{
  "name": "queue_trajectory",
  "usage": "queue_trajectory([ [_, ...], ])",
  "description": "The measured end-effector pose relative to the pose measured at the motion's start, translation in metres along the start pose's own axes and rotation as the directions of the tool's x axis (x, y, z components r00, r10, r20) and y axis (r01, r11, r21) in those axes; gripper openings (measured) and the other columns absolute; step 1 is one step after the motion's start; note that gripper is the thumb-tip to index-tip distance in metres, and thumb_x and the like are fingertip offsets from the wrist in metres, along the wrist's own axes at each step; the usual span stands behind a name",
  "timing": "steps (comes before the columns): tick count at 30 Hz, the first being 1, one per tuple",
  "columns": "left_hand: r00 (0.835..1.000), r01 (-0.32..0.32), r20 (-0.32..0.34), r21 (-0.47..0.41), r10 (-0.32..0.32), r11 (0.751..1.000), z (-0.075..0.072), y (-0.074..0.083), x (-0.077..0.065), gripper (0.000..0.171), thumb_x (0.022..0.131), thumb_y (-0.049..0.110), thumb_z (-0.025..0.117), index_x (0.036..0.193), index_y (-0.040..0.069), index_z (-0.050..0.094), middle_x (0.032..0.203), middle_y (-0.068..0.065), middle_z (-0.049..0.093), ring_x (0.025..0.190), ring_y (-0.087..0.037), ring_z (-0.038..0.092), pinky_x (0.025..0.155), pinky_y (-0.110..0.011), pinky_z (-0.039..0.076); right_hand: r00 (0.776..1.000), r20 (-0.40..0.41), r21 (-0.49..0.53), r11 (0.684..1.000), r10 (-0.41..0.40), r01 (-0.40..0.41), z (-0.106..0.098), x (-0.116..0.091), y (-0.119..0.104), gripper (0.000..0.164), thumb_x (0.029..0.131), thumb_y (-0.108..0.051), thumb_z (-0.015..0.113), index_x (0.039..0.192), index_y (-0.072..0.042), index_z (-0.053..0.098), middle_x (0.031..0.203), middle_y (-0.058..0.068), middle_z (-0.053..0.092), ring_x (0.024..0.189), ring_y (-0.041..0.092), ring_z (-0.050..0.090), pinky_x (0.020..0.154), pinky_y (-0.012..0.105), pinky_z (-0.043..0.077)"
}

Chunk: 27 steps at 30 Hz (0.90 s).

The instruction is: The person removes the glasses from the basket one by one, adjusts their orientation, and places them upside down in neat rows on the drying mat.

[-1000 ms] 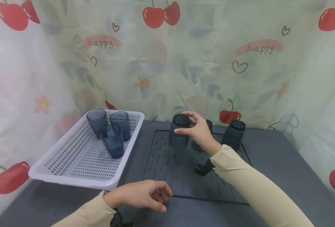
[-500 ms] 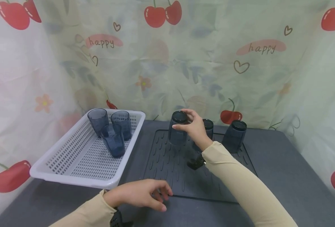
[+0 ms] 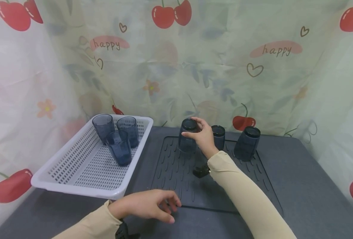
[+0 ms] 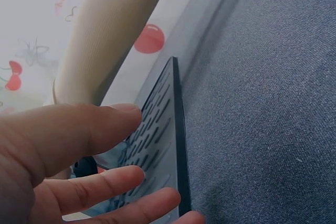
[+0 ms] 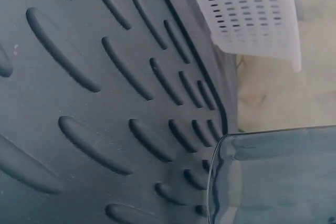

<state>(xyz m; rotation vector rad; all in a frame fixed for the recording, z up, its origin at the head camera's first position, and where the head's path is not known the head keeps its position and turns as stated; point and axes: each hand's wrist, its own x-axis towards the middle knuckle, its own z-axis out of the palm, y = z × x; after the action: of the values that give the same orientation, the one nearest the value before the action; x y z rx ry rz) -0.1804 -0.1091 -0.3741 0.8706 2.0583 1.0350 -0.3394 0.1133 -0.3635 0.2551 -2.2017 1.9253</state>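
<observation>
With thumb and fingers, my right hand point(image 3: 204, 136) grips a dark blue, see-through drinking glass point(image 3: 186, 141) turned upside down at the back left of the black drying mat point(image 3: 176, 179). Its rim is at or just above the mat; I cannot tell which. In the right wrist view the glass point(image 5: 278, 177) fills the lower right corner. Two more upturned glasses stand on the mat: one point(image 3: 219, 136) just right of my hand, another point(image 3: 247, 144) farther right. My left hand point(image 3: 148, 204) holds nothing, its fingers loosely bent by the mat's front edge.
A white perforated plastic basket point(image 3: 80, 192) sits on the left of the grey table point(image 3: 308, 192). Inside it are three similar glasses point(image 3: 119, 149), mouths upward. Behind and beside the table hangs a cherry-print curtain point(image 3: 194, 83).
The right forearm has swung left. The glass in the right hand has shifted slightly back, rising a little and then lowering. My left hand has stayed put.
</observation>
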Motion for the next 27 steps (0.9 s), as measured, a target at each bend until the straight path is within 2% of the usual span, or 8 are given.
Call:
queue_trajectory([
  [7,1.000,0.004,0.001,-0.011,-0.004,1.000,0.000,-0.002,0.000,0.034,0.087,0.015,0.071,0.119,0.009,0.060,0.109,-0.004,0.065,0.093,-0.006,0.064,0.081,-0.020,0.052,0.999,-0.028,0.020,0.999,0.045,-0.045,0.002,0.000,0.011,0.070,0.074,-0.012,0.084,0.135,-0.024,0.053,0.141,0.000,0.055,0.127,0.018,0.052,0.102,0.041,0.046],
  [12,1.000,0.007,0.008,-0.019,-0.007,1.000,0.000,-0.003,0.000,0.034,0.087,0.014,0.070,0.119,0.009,0.059,0.109,-0.005,0.065,0.094,-0.006,0.065,0.081,-0.020,0.052,0.999,-0.031,0.031,0.999,0.039,-0.038,0.004,0.000,0.015,0.070,0.074,-0.009,0.083,0.136,-0.021,0.053,0.144,0.000,0.051,0.129,0.020,0.050,0.102,0.041,0.046],
  [21,1.000,0.003,0.011,-0.015,-0.003,1.000,0.000,-0.001,0.000,0.035,0.087,0.015,0.070,0.119,0.008,0.059,0.110,-0.005,0.065,0.094,-0.006,0.064,0.082,-0.020,0.051,0.998,-0.032,0.027,0.999,0.045,-0.045,0.005,0.003,0.024,0.068,0.075,-0.011,0.083,0.135,-0.022,0.053,0.144,0.000,0.051,0.134,0.018,0.046,0.105,0.041,0.044],
  [27,1.000,0.002,0.012,-0.009,-0.002,1.000,-0.001,-0.001,0.000,0.034,0.087,0.015,0.070,0.119,0.009,0.059,0.110,-0.004,0.065,0.094,-0.006,0.064,0.081,-0.020,0.052,0.998,-0.017,0.056,0.997,0.061,-0.060,0.006,0.004,0.025,0.070,0.075,-0.010,0.083,0.137,-0.022,0.052,0.143,0.001,0.052,0.130,0.020,0.050,0.105,0.042,0.044],
])
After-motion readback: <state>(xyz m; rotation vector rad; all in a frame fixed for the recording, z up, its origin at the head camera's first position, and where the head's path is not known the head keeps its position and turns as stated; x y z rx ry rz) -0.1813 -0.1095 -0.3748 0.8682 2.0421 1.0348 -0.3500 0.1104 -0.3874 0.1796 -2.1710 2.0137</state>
